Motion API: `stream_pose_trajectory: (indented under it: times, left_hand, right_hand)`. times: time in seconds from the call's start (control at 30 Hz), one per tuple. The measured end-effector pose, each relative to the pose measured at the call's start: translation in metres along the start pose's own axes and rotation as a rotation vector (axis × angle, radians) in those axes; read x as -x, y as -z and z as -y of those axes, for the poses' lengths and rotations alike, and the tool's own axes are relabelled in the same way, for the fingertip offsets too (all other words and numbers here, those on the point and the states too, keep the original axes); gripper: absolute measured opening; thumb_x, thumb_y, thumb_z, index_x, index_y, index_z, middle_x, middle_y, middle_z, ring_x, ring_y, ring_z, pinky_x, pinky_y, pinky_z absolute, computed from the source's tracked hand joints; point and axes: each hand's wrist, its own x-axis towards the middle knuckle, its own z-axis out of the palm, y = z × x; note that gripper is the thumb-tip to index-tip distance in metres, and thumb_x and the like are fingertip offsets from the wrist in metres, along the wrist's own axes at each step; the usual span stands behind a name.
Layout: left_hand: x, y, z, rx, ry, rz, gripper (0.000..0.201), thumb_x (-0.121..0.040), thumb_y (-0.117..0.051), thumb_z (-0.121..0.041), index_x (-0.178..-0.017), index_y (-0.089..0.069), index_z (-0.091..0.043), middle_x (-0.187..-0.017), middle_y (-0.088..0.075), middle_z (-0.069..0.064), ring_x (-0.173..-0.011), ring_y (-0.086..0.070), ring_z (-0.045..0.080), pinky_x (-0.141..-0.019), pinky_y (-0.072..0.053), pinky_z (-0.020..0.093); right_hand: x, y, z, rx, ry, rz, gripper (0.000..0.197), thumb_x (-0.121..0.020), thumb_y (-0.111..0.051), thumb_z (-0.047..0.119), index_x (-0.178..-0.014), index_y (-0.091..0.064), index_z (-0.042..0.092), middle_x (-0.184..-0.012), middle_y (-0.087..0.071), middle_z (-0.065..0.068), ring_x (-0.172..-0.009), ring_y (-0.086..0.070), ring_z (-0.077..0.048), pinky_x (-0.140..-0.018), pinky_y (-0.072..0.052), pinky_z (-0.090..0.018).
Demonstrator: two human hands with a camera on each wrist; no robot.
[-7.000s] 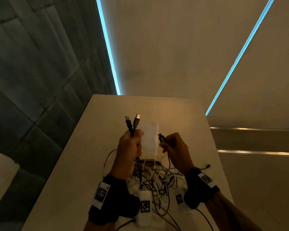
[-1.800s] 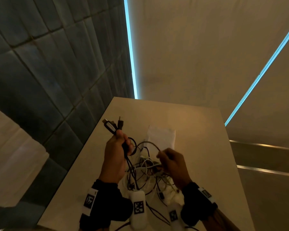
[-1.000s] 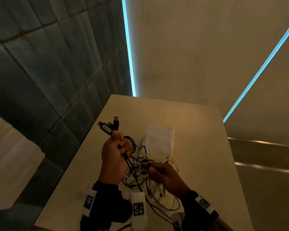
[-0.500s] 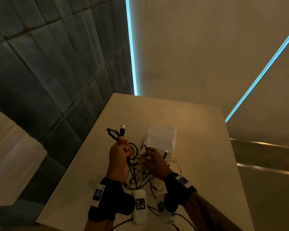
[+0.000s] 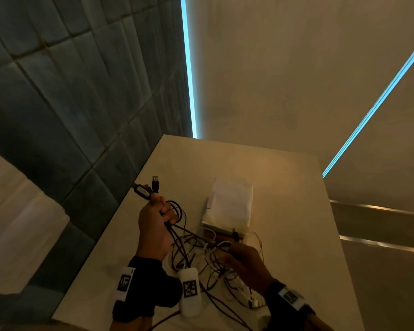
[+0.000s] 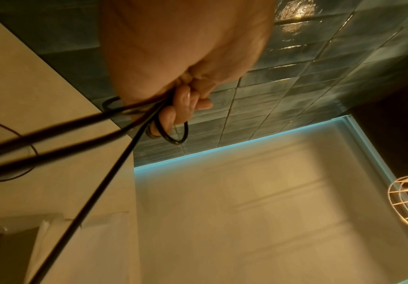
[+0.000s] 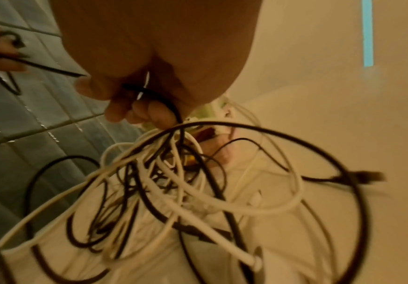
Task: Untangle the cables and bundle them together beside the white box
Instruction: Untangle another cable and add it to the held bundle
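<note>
In the right wrist view the tangle of cables is smeared by motion, so which strand crosses which cannot be told, and its loops run off the frame at 6 and 7 o'clock. The black plug at 3 o'clock is too blurred to identify. The right hand covers the strands in its grip in the head view. The white box hides a brown item at its 6 o'clock edge.

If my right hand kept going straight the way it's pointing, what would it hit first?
Probably the white box: the right hand, gripping tangled cables, points up the table toward its near end. Depth is uncertain.
</note>
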Motion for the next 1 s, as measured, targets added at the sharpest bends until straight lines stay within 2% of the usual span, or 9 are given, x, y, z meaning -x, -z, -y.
stream_pose_trajectory:
  times: [0.13, 0.23, 0.37, 0.47, 0.53, 0.6, 0.77, 0.87, 1.0]
  left_hand:
    - [0.006, -0.012, 0.005, 0.011, 0.014, 0.016, 0.037, -0.105, -0.033, -0.025, -0.07, -0.041, -0.017, -0.052, -0.033, -0.008, -0.039, -0.026, 0.004, -0.041, -0.026, 0.02]
    - [0.011, -0.023, -0.003, 0.039, -0.003, 0.052, 0.037, -0.105, -0.032, -0.026, -0.071, -0.043, -0.017, -0.053, -0.035, -0.008, -0.04, -0.027, 0.004, -0.041, -0.027, 0.019]
    - [0.024, -0.039, -0.013, -0.027, -0.051, 0.133, 0.037, -0.105, -0.032, -0.027, -0.071, -0.043, -0.015, -0.053, -0.039, -0.008, -0.042, -0.03, 0.006, -0.043, -0.027, 0.02]
    - [0.034, -0.047, -0.01, -0.22, -0.067, 0.166, 0.039, -0.105, -0.032, -0.026, -0.07, -0.042, -0.013, -0.057, -0.04, -0.001, -0.046, -0.033, 0.011, -0.047, -0.027, 0.024]
    - [0.039, -0.051, -0.005, -0.321, -0.047, 0.161, 0.04, -0.105, -0.032, -0.026, -0.07, -0.043, -0.011, -0.061, -0.044, 0.004, -0.052, -0.038, 0.017, -0.05, -0.029, 0.027]
    - [0.042, -0.056, 0.0, -0.376, -0.015, 0.136, 0.039, -0.105, -0.033, -0.026, -0.071, -0.045, -0.01, -0.066, -0.052, 0.009, -0.057, -0.046, 0.021, -0.053, -0.031, 0.03]
    - [0.048, -0.069, -0.004, -0.349, 0.068, 0.166, 0.036, -0.103, -0.037, -0.03, -0.074, -0.049, -0.012, -0.078, -0.069, 0.01, -0.069, -0.062, 0.022, -0.069, -0.044, 0.037]
    - [0.054, -0.076, -0.015, -0.091, 0.115, 0.257, 0.036, -0.102, -0.037, -0.031, -0.074, -0.047, -0.012, -0.064, -0.054, 0.005, -0.067, -0.057, 0.022, -0.072, -0.046, 0.035]
    - [0.057, -0.077, -0.013, -0.046, 0.034, 0.273, 0.038, -0.103, -0.035, -0.031, -0.071, -0.042, -0.012, -0.06, -0.037, -0.001, -0.058, -0.047, 0.017, -0.067, -0.043, 0.033]
  right_hand:
    - [0.017, 0.019, -0.02, -0.188, -0.151, -0.051, 0.042, -0.084, -0.057, 0.061, -0.065, -0.061, 0.024, -0.06, -0.054, 0.008, -0.059, -0.049, -0.009, -0.06, -0.041, -0.032]
    - [0.018, 0.019, -0.025, -0.155, -0.233, -0.086, 0.029, -0.094, -0.057, 0.038, -0.068, -0.068, 0.035, -0.062, -0.062, 0.009, -0.06, -0.054, -0.005, -0.061, -0.044, -0.029]
    - [0.006, 0.017, -0.018, -0.087, -0.251, -0.151, 0.035, -0.095, -0.058, 0.017, -0.068, -0.066, 0.038, -0.063, -0.063, 0.02, -0.06, -0.055, 0.004, -0.062, -0.044, -0.019]
    - [-0.017, 0.025, 0.022, -0.233, -0.234, -0.264, 0.024, -0.093, -0.061, 0.016, -0.069, -0.065, 0.02, -0.056, -0.056, 0.009, -0.053, -0.05, -0.009, -0.055, -0.042, -0.03]
    - [-0.029, 0.034, 0.056, -0.391, -0.149, -0.286, 0.019, -0.093, -0.06, 0.011, -0.079, -0.061, -0.003, -0.058, -0.051, -0.005, -0.052, -0.045, -0.017, -0.05, -0.04, -0.03]
    - [-0.034, 0.041, 0.089, -0.482, -0.03, -0.261, 0.019, -0.092, -0.06, 0.006, -0.082, -0.057, -0.01, -0.059, -0.048, -0.008, -0.053, -0.042, -0.018, -0.051, -0.039, -0.029]
    - [-0.034, 0.042, 0.13, -0.523, 0.108, -0.079, 0.016, -0.087, -0.062, -0.007, -0.074, -0.06, 0.002, -0.062, -0.061, 0.004, -0.055, -0.054, -0.008, -0.057, -0.044, -0.019]
    - [-0.032, 0.041, 0.12, -0.514, 0.062, -0.031, 0.014, -0.086, -0.066, -0.003, -0.073, -0.062, 0.002, -0.063, -0.063, 0.0, -0.057, -0.056, -0.008, -0.058, -0.046, -0.019]
    - [-0.031, 0.04, 0.087, -0.537, -0.038, -0.03, 0.024, -0.09, -0.064, 0.01, -0.066, -0.063, 0.011, -0.062, -0.06, 0.001, -0.058, -0.052, -0.012, -0.057, -0.04, -0.021]
